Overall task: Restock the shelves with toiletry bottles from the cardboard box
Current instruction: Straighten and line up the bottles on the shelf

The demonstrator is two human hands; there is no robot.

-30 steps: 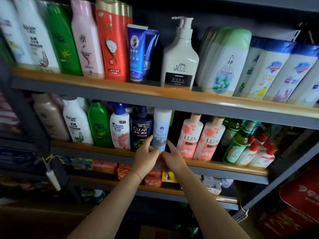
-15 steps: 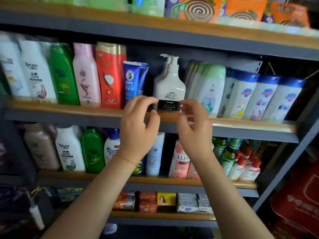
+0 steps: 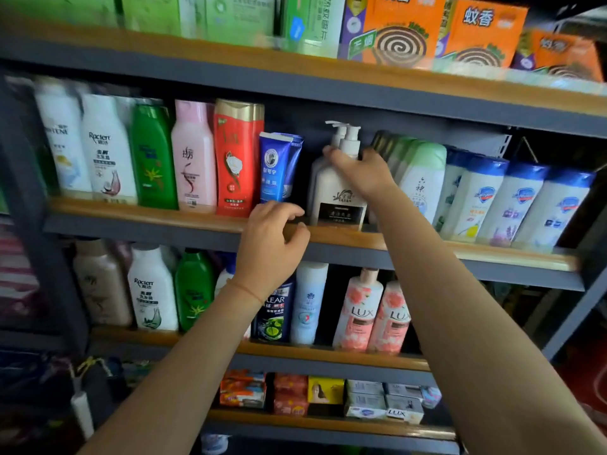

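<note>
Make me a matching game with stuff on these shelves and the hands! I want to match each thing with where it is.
Things:
1. orange coil boxes
2. white pump bottle
3. pink LUX bottles
4. left hand

Places:
A. on the lower shelf, right of a pale blue bottle
B. on the top shelf
C. at the wooden shelf edge, below the blue tubes
D. under the right hand, on the middle shelf

Pairs: 1-B, 2-D, 3-A, 4-C

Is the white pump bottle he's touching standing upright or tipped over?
Upright: the white pump bottle stands on its base on the shelf, pump on top, right hand at its neck.
</note>
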